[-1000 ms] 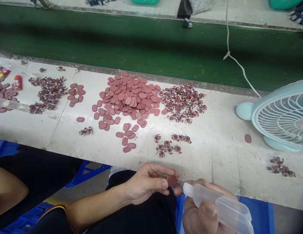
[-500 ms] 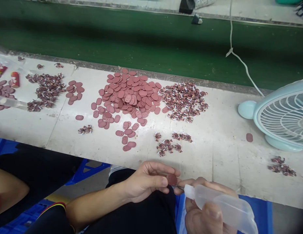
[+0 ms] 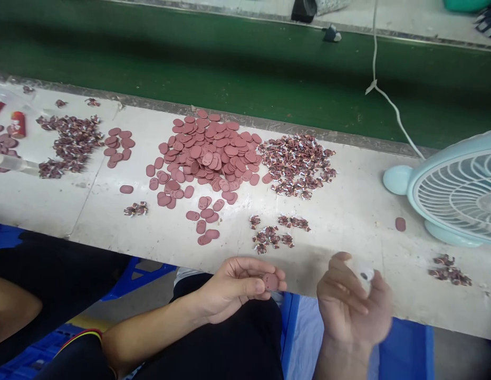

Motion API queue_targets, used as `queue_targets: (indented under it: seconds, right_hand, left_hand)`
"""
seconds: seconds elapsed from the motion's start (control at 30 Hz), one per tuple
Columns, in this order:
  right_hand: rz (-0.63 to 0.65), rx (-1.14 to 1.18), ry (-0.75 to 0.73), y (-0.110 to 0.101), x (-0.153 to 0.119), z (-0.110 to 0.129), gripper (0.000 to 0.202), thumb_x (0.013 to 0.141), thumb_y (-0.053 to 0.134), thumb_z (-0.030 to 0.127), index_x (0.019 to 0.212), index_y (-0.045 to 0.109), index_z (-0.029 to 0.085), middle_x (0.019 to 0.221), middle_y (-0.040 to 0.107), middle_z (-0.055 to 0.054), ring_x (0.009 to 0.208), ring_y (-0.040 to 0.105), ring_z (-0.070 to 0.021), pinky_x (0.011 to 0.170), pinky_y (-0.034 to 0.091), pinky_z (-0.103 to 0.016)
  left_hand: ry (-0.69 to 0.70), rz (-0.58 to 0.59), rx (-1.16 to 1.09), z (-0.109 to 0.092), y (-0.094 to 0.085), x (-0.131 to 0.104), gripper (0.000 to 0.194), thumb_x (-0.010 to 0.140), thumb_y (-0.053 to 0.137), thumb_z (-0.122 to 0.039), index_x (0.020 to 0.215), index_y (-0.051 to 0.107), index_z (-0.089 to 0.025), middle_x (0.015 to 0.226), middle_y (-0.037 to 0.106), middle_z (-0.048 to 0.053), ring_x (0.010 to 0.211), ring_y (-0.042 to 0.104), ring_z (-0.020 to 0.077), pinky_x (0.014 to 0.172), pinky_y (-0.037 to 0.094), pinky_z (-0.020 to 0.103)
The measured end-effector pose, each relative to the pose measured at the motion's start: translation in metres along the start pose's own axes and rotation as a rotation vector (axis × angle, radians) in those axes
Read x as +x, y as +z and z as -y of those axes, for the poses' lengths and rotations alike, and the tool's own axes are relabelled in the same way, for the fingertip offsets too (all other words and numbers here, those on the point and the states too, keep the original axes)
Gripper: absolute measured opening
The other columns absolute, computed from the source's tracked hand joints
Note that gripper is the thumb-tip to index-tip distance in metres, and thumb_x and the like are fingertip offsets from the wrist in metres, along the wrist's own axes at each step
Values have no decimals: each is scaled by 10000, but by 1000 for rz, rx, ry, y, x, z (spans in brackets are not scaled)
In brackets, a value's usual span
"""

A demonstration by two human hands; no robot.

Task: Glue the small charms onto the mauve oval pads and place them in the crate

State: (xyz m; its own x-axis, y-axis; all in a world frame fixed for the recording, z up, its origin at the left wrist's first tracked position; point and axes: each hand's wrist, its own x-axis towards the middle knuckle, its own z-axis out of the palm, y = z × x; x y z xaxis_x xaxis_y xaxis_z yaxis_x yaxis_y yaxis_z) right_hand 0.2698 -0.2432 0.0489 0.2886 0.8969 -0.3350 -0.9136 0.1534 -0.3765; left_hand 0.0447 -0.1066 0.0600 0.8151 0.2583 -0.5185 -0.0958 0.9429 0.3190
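While the white table (image 3: 348,211) is bearing a pile of reddish discs (image 3: 213,150), your right hand (image 3: 350,306) is grasping what appears, through blur, to be a translucent bottle (image 3: 363,273); near the edge, your left hand (image 3: 235,293) is pinching one oval disc (image 3: 271,282).

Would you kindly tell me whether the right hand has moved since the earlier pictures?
Yes, the right hand has moved up and rightward in view, nearer the blue fan.

Diffuse, moderately bright light casts soft shadows on the pale table (image 3: 359,211), while motion blurs the right hand (image 3: 354,309).
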Motion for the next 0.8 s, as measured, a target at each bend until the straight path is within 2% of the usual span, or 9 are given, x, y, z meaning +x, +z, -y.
queue_targets:
  seconds: [0.1,0.17,0.27,0.33,0.4,0.5,0.57,0.7,0.8]
  right_hand:
    - [181,114,82,-33,13,20,322,1052,324,228,1135,601,86,674,387,61,501,417,-65,330,284,-97]
    - [161,94,20,-35,10,13,273,1032,378,181,1152,595,67,693,401,66,490,388,-49,315,270,-76]
    - [-128,-416,-283,-14,-1,-19,225,1017,512,273,1159,634,148,688,400,87,446,335,-44,300,261,-102]
    - [-329,-820,-387,3,-1,-41,195,975,620,292,1116,695,180,712,493,58,501,446,-71,380,395,-154]
    - [-396,-1186,-397,16,9,-53,233,923,694,243,1148,737,203,873,618,-17,693,591,-131,573,545,-242]
    - [-237,-1816,-423,23,27,-52,374,944,582,152,1282,713,245,1233,600,-115,987,635,-215,876,589,-412]
    - [-73,-2088,-431,20,34,-45,447,947,472,85,1300,701,236,1354,543,-145,1084,614,-252,970,562,-487]
    - [73,-2279,-425,8,34,-29,422,963,471,83,1301,690,207,1261,612,-129,1117,600,-276,967,568,-467]
    - [65,-2259,-421,3,28,-22,344,1003,545,211,1319,678,186,1136,654,-115,1014,643,-256,904,581,-445]
  left_hand:
    - [28,-21,25,-4,-8,-1,249,808,869,-208,1051,819,-191,1136,815,112,1002,801,258,735,642,237]
    - [43,-52,48,-8,-13,-2,267,806,867,-222,1064,812,-186,1153,807,121,953,807,260,655,643,234]
    - [70,-105,75,-15,-18,-4,275,809,859,-220,1077,810,-180,1171,801,125,916,805,241,597,622,203]
    - [92,-125,83,-18,-19,-5,270,814,853,-220,1078,813,-182,1169,802,123,919,803,235,604,618,195]
    - [111,-126,85,-20,-18,-6,266,814,853,-228,1074,817,-185,1165,804,122,917,803,233,607,617,191]
    - [120,-114,85,-20,-16,-6,263,815,851,-229,1074,821,-192,1162,805,120,916,804,231,603,617,188]
    - [115,-108,83,-19,-16,-6,259,820,847,-220,1077,823,-195,1161,806,119,915,805,230,601,617,185]
    - [102,-113,68,-19,-18,-7,257,821,849,-212,1077,826,-194,1160,809,122,923,808,235,608,618,182]
    - [91,-117,60,-19,-19,-6,265,819,855,-218,1080,827,-188,1162,810,129,931,809,240,609,612,178]
